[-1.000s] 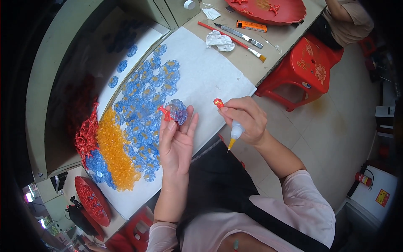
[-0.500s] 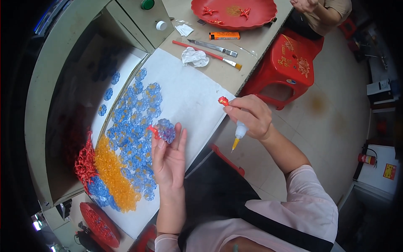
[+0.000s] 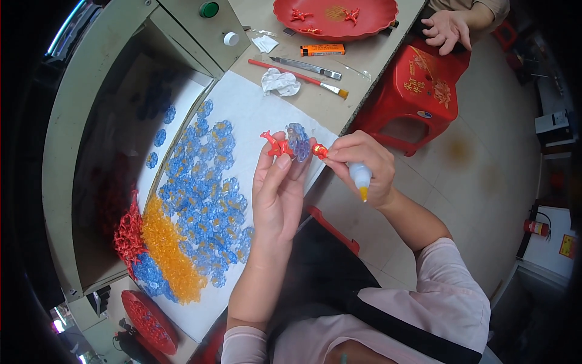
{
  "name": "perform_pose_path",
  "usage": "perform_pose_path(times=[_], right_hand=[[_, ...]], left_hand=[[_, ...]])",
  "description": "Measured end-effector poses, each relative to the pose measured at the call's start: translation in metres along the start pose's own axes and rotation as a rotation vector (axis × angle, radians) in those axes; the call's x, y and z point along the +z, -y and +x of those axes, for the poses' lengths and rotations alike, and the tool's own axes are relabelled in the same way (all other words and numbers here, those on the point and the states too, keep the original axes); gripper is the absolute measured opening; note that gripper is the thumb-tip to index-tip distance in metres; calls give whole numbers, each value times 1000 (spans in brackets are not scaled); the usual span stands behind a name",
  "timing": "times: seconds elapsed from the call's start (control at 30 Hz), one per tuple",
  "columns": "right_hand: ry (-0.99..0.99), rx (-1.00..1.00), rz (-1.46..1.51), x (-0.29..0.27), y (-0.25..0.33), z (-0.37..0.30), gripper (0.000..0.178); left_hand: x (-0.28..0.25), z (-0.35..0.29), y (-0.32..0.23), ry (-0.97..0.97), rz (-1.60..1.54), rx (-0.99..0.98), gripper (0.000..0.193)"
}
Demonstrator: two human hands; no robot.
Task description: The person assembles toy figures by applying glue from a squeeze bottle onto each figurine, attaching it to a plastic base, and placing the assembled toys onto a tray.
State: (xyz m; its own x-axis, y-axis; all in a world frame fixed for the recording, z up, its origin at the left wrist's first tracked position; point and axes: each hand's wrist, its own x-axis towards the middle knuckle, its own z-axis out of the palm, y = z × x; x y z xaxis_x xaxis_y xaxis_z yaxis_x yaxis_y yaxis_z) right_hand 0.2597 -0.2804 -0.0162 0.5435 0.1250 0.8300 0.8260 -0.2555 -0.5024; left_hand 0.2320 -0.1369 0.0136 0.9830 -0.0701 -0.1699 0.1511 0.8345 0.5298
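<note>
My left hand (image 3: 276, 200) pinches a clear blue flower-shaped piece (image 3: 297, 143) with a red branched piece (image 3: 276, 145) on its left side. Close to the flower's right side, my right hand (image 3: 374, 167) holds a small red-and-gold piece (image 3: 319, 150) between thumb and fingertips. Tucked in the same hand is a white dropper bottle (image 3: 360, 175) with a yellow tip pointing down. Whether the red-and-gold piece touches the flower, I cannot tell. Left of my hands, many similar blue flowers (image 3: 206, 197) lie on a white sheet (image 3: 260, 121).
Amber pieces (image 3: 170, 255) and red branched pieces (image 3: 129, 233) are heaped at the left, beside a dark box opening (image 3: 115, 170). Further back lie a brush (image 3: 297, 76), a craft knife (image 3: 306, 68), crumpled tissue (image 3: 280, 82), an orange box (image 3: 322, 50) and a red tray (image 3: 336, 33). Another person's hand (image 3: 447, 30) shows above a red stool (image 3: 421, 91).
My left hand has moved right and up with the flower, now close to my right hand. The red-and-gold piece has shifted slightly left. The other person's hand has come lower.
</note>
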Motion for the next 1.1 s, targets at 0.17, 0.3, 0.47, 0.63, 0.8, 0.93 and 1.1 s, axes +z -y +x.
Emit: perform_pose_path(times=[0.17,0.3,0.47,0.63,0.8,0.93,1.1], right_hand=[[-70,448,359,2,6,-2,15],[-129,663,477,3,11,1,12],[-49,317,167,2,8,-1,14],[-13,-50,-135,7,5,0,18],[16,-155,-201,11,4,-1,21],[15,-142,-196,11,3,-2,21],[-54,41,-27,14,1,-2,21]], left_hand=[[1,0,1,-17,3,-7,34],[1,0,1,-21,0,-5,34],[-1,-1,3,-21,16,3,34],[-5,-2,3,-23,4,30,34],[-5,-2,4,-45,-11,26,34],[-8,0,6,-43,-28,33,34],[-9,-2,6,-51,-26,42,34]])
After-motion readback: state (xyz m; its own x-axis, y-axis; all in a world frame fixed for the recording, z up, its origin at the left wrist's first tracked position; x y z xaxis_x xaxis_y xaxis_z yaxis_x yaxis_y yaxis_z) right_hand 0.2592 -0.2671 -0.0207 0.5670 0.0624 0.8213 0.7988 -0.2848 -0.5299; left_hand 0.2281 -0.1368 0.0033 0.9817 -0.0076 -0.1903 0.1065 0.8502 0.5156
